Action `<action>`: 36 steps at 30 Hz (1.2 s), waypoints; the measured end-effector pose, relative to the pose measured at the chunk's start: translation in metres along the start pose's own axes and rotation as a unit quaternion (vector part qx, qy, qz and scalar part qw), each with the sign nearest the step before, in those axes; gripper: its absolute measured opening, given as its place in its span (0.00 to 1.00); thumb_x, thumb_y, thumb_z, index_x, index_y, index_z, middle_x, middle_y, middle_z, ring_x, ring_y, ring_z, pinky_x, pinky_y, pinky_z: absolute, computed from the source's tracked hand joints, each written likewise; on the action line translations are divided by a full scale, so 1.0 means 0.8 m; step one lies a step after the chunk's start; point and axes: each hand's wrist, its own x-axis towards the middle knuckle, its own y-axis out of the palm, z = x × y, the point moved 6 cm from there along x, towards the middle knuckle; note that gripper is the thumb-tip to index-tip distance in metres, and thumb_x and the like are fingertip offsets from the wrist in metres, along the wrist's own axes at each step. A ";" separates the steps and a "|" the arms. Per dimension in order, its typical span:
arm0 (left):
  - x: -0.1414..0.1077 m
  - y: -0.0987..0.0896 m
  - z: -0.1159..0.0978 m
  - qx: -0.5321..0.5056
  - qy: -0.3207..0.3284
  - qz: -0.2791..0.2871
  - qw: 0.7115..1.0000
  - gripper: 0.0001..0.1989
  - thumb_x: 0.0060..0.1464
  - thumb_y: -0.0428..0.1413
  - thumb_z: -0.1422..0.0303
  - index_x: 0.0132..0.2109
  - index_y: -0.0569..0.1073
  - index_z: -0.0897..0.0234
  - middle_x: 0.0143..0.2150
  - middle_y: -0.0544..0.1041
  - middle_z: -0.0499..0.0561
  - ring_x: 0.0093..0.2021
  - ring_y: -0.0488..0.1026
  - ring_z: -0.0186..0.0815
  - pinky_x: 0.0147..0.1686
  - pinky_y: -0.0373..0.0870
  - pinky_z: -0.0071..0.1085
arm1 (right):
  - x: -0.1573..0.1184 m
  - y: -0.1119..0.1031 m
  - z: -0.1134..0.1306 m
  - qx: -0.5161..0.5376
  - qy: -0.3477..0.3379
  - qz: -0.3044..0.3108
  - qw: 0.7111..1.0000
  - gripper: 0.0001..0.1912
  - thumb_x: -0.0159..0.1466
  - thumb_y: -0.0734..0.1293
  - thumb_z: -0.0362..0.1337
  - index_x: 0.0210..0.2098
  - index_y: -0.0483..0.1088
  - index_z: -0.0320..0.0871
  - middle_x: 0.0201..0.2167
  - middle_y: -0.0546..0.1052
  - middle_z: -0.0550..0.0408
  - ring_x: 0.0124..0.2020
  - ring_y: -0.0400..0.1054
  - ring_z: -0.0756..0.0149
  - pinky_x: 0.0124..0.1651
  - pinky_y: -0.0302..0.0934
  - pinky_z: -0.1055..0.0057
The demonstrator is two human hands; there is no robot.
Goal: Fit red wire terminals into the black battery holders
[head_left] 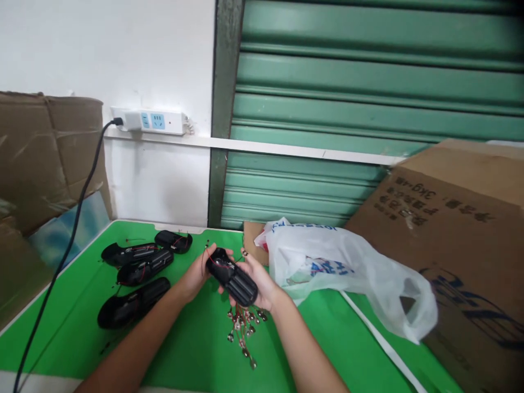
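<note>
Both hands hold one black plastic shell (232, 278) over the middle of the green table. It is elongated, with ribbed slots like a battery compartment at its near end and thin red and black wires at the far end. My left hand (197, 272) is closed on its far left end, near a thin wire. My right hand (260, 281) wraps its right side from below, fingers partly hidden beneath. Below them on the table lies a loose bunch of small metal contacts on red wires (244, 330). Similar black shells (133, 303) lie to the left, several with wires.
A white plastic bag (319, 262) rests right of my hands, beside a large cardboard box (462, 218). At the left stands another cardboard box (49, 147). A black cable (77, 218) runs from the wall power strip (155, 120) across the table's left side (49, 338).
</note>
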 end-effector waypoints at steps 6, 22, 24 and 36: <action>0.005 -0.015 -0.001 0.011 0.056 -0.143 0.988 0.32 0.50 0.60 0.40 0.46 0.80 0.65 0.44 0.82 0.56 0.44 0.77 0.45 0.37 0.73 0.33 | -0.005 -0.020 0.020 0.043 -0.072 -0.090 0.992 0.31 0.72 0.50 0.63 0.47 0.65 0.42 0.30 0.80 0.49 0.21 0.78 0.57 0.15 0.67 0.70; 0.004 -0.017 0.004 -0.017 -0.010 -0.145 0.989 0.34 0.37 0.74 0.59 0.52 0.76 0.66 0.29 0.79 0.48 0.30 0.75 0.36 0.31 0.66 0.28 | -0.013 -0.026 0.047 -0.008 -0.253 -0.211 0.944 0.28 0.48 0.79 0.56 0.34 0.67 0.44 0.18 0.68 0.66 0.12 0.56 0.76 0.13 0.46 0.79; 0.001 -0.008 0.009 -0.026 -0.047 -0.113 0.992 0.30 0.39 0.73 0.61 0.50 0.77 0.65 0.34 0.82 0.51 0.33 0.77 0.38 0.34 0.69 0.29 | -0.014 -0.024 0.044 -0.025 -0.246 -0.207 0.947 0.28 0.49 0.78 0.57 0.35 0.67 0.44 0.18 0.67 0.66 0.13 0.56 0.76 0.14 0.44 0.79; -0.015 0.020 0.035 -0.073 -0.190 0.017 0.979 0.27 0.61 0.55 0.47 0.48 0.79 0.67 0.31 0.83 0.57 0.22 0.76 0.36 0.24 0.69 0.29 | -0.035 -0.009 0.062 -0.295 -0.389 -0.297 0.821 0.15 0.64 0.69 0.51 0.41 0.76 0.47 0.37 0.75 0.54 0.34 0.68 0.63 0.33 0.63 0.70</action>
